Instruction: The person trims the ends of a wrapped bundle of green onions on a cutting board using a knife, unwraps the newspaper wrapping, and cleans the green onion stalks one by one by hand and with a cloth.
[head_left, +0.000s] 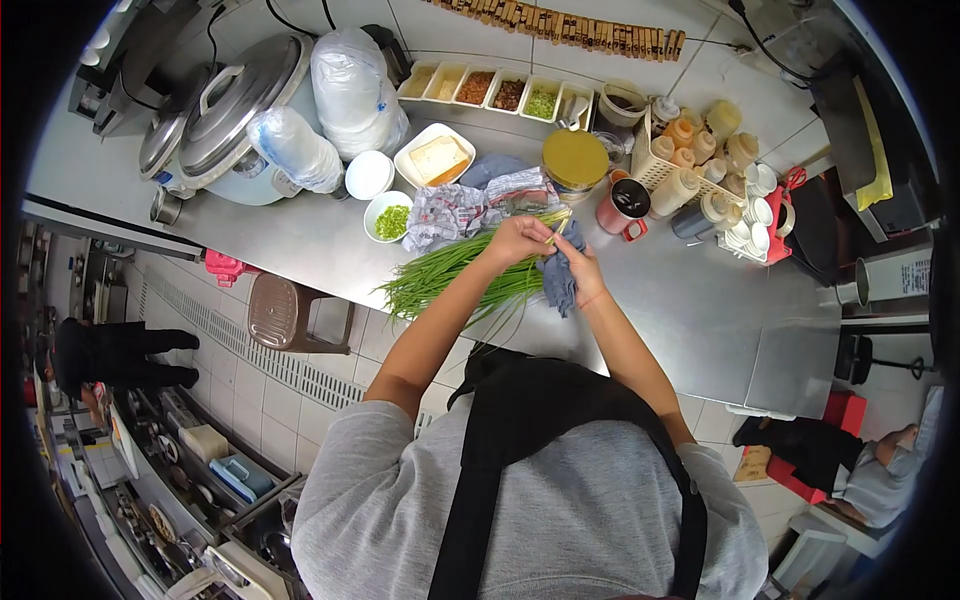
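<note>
A bunch of long, thin green onions (440, 273) lies on the steel counter, leaves to the left and pale ends to the right. My left hand (522, 240) is closed over the pale ends, fingers pinched on the stalks. Close beside it, my right hand (580, 266) pinches at the same pale tips; its fingertips nearly meet the left ones. Beneath the right hand is a crumpled blue-grey cloth (560, 285). Crumpled printed newspaper (445, 213) sits just behind the leaves. A white bowl of chopped green onion (388, 218) stands to the left.
Along the back stand a tray of toppings (508, 95), a yellow-lidded jar (575, 160), a red mug (622, 210) and a basket of squeeze bottles (655, 170). Large lidded pots (245, 100) are at left. A brown stool (285, 312) sits below the counter. Two other people work at the sides.
</note>
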